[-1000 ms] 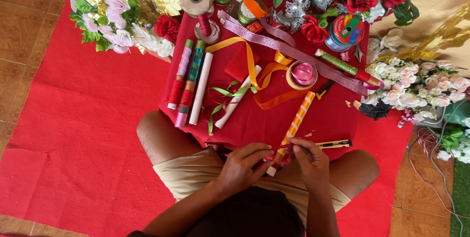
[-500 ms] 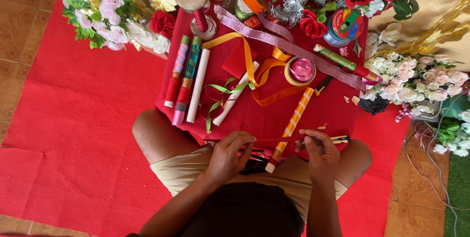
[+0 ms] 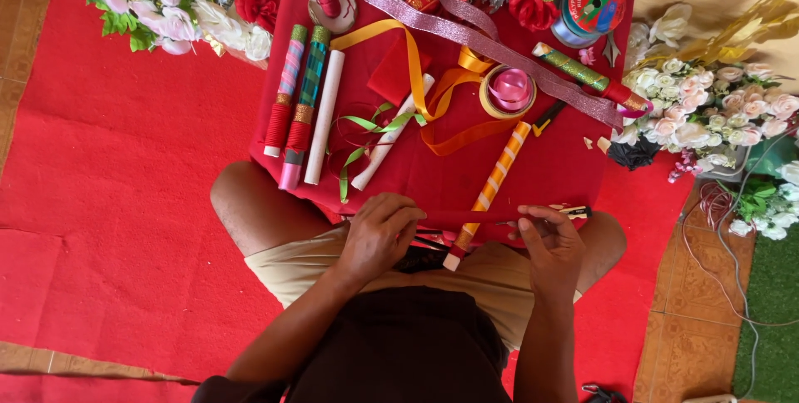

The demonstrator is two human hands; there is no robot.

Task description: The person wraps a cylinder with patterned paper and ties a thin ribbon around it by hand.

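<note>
Seen from above: seated on a red floor cloth (image 3: pixel 108 203), knees under a low bench (image 3: pixel 566 162) draped in red. Held between both hands, low in the middle of the frame, a dark red strip of ribbon (image 3: pixel 474 218), long axis almost level, running from left to right across the near edge of the bench. Left hand (image 3: pixel 379 232) curled over the strip's left end, fingers folded down on it; right hand (image 3: pixel 549 241) pinching the right end between thumb and fingertips. Passing under the strip, one orange-and-white striped stick (image 3: pixel 491 191), lying on a slant, lower tip pointing toward the lap, upper tip pointing to the upper right, toward a pink ribbon spool (image 3: pixel 509 91). At the left of the bench, three wrapped sticks (image 3: pixel 301 108) side by side, nearly upright in the frame: one pink-and-green with red thread, one teal with red thread, one plain white. A fourth white stick (image 3: pixel 391 133) slanted beside them, with thin green ribbons (image 3: pixel 366 133) across it. One green glitter stick (image 3: pixel 583 77) slanted at the upper right. One wide pink glitter ribbon (image 3: pixel 466 33) crossing the top, one loose orange ribbon (image 3: pixel 441 91) looped in the middle. Artificial flowers at the upper left (image 3: pixel 158 4) and the right edge (image 3: pixel 716 108) of the frame.
</note>
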